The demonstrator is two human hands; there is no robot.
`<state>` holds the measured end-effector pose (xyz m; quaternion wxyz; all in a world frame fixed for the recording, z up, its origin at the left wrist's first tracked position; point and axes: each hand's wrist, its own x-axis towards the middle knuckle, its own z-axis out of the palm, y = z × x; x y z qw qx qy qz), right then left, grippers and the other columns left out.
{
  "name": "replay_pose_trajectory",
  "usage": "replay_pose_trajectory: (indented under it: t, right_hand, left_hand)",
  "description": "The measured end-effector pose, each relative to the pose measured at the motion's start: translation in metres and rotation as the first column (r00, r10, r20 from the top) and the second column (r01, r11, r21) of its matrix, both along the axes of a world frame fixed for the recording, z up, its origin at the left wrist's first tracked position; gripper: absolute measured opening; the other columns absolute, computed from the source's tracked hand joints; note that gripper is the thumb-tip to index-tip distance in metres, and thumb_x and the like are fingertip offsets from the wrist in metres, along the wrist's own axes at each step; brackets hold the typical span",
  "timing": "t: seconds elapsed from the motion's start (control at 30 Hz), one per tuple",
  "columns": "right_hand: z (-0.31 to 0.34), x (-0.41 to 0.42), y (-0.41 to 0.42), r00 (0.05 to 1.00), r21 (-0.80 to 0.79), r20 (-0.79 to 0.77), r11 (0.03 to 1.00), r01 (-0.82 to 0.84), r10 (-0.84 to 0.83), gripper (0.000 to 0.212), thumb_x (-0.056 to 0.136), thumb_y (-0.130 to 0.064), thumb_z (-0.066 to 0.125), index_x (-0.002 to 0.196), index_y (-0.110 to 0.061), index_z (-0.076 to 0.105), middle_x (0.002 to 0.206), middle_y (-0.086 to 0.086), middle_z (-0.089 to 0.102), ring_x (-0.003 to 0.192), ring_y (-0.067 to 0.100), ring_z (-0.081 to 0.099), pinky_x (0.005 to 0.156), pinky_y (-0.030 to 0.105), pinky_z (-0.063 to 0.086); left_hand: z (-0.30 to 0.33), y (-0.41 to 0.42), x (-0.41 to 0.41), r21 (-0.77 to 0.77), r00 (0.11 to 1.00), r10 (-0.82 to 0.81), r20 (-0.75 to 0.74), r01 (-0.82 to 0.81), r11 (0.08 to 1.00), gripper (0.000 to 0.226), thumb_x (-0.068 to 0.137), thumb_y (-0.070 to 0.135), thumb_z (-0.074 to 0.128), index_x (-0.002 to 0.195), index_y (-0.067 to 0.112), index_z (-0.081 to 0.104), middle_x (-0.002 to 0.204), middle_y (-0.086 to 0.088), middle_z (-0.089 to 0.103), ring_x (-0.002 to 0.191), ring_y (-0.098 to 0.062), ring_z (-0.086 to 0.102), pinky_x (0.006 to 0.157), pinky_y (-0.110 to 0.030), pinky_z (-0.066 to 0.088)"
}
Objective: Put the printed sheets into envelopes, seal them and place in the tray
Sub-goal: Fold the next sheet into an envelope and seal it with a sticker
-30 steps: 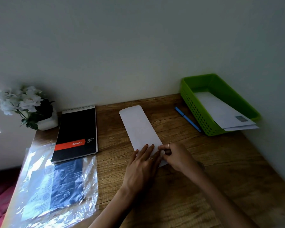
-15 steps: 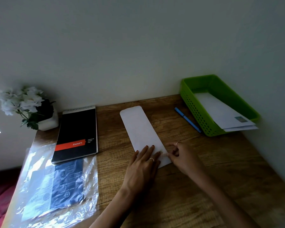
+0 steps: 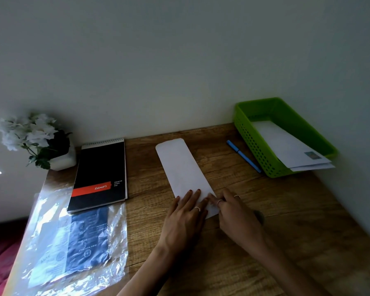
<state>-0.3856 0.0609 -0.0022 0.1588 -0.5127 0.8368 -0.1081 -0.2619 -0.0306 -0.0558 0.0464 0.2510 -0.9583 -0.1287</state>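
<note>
Two hands on one envelope here, so start at your fingertips: your left hand [image 3: 185, 216] lies flat with straight fingers pressing down on the near end of the long white paper envelope [image 3: 185, 169], most likely to pin it so it can't skid on the wooden desk [image 3: 286, 221]. Your right hand [image 3: 236, 214] has its fingers curled in, pinching at the near right corner of that same envelope, which looks like you're working the flap or seal at that end, though I can't make out the flap itself under your fingers. The envelope runs away from you at a slight angle, rounded far end pointing at the wall, lying flat in the middle of the desk, not yet in the tray. To the right a thin blue pen [image 3: 243, 156] sits just beside the green perforated plastic tray [image 3: 257, 146], which already holds a couple of white envelopes [image 3: 286, 146] leaning out over its near edge, one with a small stamp-like patch I can't read. So my guess is this one goes there next once it's sealed. Off to the left, a black spiral notepad [image 3: 100, 174] has an orange band reading "Luxor" and small text "PREMIUM SPIRAL PAD". Below it a crinkly clear plastic sleeve [image 3: 73, 242] covers a dark blue packet; its print is upside down and too small to read for sure. White flowers in a white pot [image 3: 36, 142] sit in the far left corner.
</note>
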Motion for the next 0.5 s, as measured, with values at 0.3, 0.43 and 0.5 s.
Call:
replay_pose_trajectory:
  t: [0.3, 0.43, 0.5]
  right_hand:
    - [0.0044, 0.0030, 0.0074, 0.997, 0.084, -0.061, 0.996, -0.037, 0.043, 0.057, 0.094, -0.013, 0.044, 0.146, -0.023, 0.024, 0.149, -0.001, 0.023, 0.130, 0.018, 0.034, 0.104, 0.027, 0.035]
    - [0.0013, 0.0042, 0.0000, 0.996, 0.118, -0.080, 0.992, -0.038, 0.047, 0.064, 0.094, -0.016, 0.047, 0.148, -0.027, 0.015, 0.152, 0.000, 0.018, 0.138, 0.022, 0.024, 0.111, 0.033, 0.030]
    - [0.0016, 0.0037, 0.0002, 0.996, 0.118, -0.072, 0.992, -0.039, 0.047, 0.065, 0.093, -0.016, 0.048, 0.148, -0.027, 0.015, 0.153, 0.000, 0.017, 0.138, 0.022, 0.023, 0.111, 0.033, 0.028]
  left_hand:
    - [-0.0015, 0.0002, -0.0008, 0.019, 0.999, 0.034, -0.027, -0.034, 0.999, 0.064, 0.097, 0.050, 0.001, 0.139, 0.024, 0.042, 0.148, 0.001, 0.039, 0.138, -0.017, 0.031, 0.110, -0.039, 0.021]
    - [-0.0048, 0.0003, -0.0007, 0.016, 0.999, 0.031, -0.037, -0.030, 0.999, 0.061, 0.096, 0.051, 0.002, 0.143, 0.026, 0.032, 0.153, 0.003, 0.027, 0.142, -0.014, 0.019, 0.114, -0.037, 0.011]
    - [-0.0041, 0.0011, -0.0006, 0.007, 0.999, 0.035, -0.038, -0.035, 0.999, 0.065, 0.094, 0.053, -0.002, 0.143, 0.026, 0.030, 0.153, 0.003, 0.026, 0.142, -0.014, 0.017, 0.114, -0.037, 0.009]
